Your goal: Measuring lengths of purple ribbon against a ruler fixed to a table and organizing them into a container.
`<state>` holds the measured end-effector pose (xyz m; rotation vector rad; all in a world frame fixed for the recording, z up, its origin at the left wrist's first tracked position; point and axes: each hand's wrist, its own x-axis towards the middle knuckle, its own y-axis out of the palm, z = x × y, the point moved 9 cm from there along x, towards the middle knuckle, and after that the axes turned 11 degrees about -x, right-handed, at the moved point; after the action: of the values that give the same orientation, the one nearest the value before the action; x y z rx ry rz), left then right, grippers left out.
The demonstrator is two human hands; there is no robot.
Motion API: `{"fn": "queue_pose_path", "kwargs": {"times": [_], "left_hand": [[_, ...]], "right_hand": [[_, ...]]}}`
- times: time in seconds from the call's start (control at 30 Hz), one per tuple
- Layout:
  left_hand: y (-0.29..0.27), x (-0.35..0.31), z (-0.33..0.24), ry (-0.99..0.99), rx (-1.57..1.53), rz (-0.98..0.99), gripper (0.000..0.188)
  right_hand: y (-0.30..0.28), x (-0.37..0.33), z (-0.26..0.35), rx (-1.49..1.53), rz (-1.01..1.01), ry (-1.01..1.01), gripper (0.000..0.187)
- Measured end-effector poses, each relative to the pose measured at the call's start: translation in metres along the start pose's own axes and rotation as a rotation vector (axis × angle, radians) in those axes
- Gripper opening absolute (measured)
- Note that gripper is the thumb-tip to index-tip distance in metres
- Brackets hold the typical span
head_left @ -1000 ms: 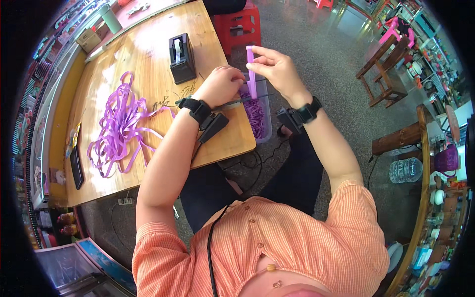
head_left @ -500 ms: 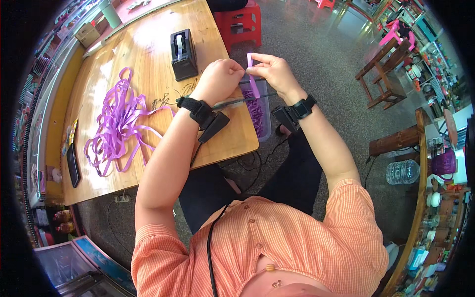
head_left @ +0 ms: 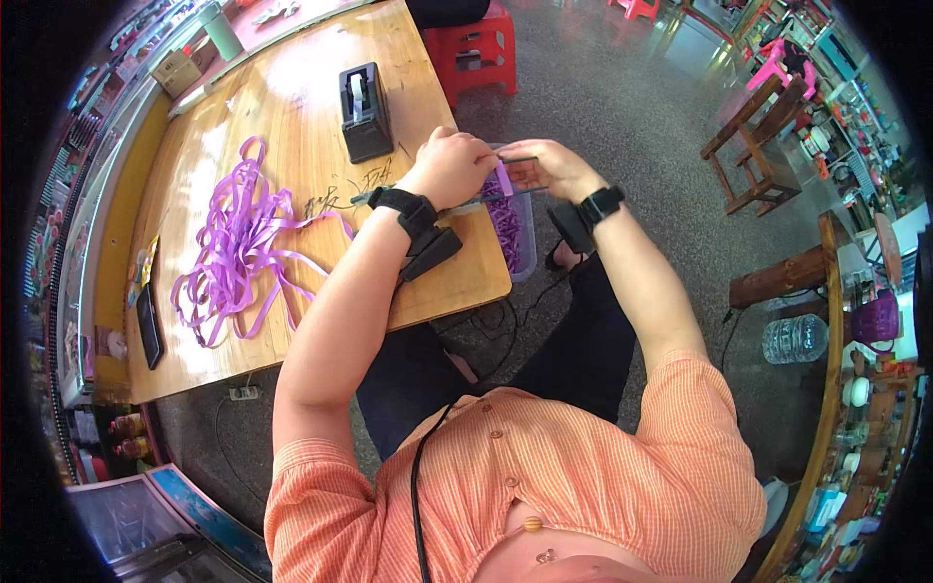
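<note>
My left hand (head_left: 452, 167) is closed, its fingertips pinching a narrow purple ribbon (head_left: 504, 181) against two thin dark rods (head_left: 530, 190) that jut past the table's right edge. The ribbon crosses over the rods. Around the free end of the rods, my right hand (head_left: 562, 171) has its fingers stretched and apart, some showing beneath and between the rods. Its fingertips come close to the ribbon, and their contact with it is partly hidden. On the table, a loose tangled heap of purple ribbon (head_left: 238, 248) lies left of my left forearm, with a strand running toward my wrist.
Under the rods stands a clear plastic bin (head_left: 526, 243) holding many small purple pieces. A black tape dispenser (head_left: 364, 115) and a dark phone-like slab (head_left: 150, 325) rest on the wooden table (head_left: 428, 296). A red stool (head_left: 486, 53) and a wooden chair (head_left: 753, 160) stand beyond.
My right hand has come down and left from holding the ribbon end up, and its fingers now reach round the rods. My left hand has shifted slightly right and down.
</note>
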<state>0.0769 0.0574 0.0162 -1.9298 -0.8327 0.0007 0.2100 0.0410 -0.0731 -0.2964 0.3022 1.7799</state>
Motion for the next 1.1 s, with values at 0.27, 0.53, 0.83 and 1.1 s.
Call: {"fn": "queue_pose_path", "kwargs": {"times": [0.27,0.53,0.83,1.1], "left_hand": [[-0.006,-0.003,-0.01,0.053,0.03,0.009,0.023],[-0.013,-0.003,-0.019,0.039,0.008,-0.041,0.023],[-0.01,-0.003,-0.021,-0.023,-0.035,0.041,0.025],[-0.011,-0.003,-0.024,-0.024,-0.064,0.034,0.025]], "right_hand": [[0.04,-0.035,-0.015,0.102,0.041,-0.324,0.049],[0.042,-0.047,-0.036,0.006,-0.145,-0.317,0.027],[0.047,-0.072,-0.022,-0.151,-0.371,-0.351,0.024],[0.052,-0.071,-0.035,0.025,-0.321,-0.267,0.022]]}}
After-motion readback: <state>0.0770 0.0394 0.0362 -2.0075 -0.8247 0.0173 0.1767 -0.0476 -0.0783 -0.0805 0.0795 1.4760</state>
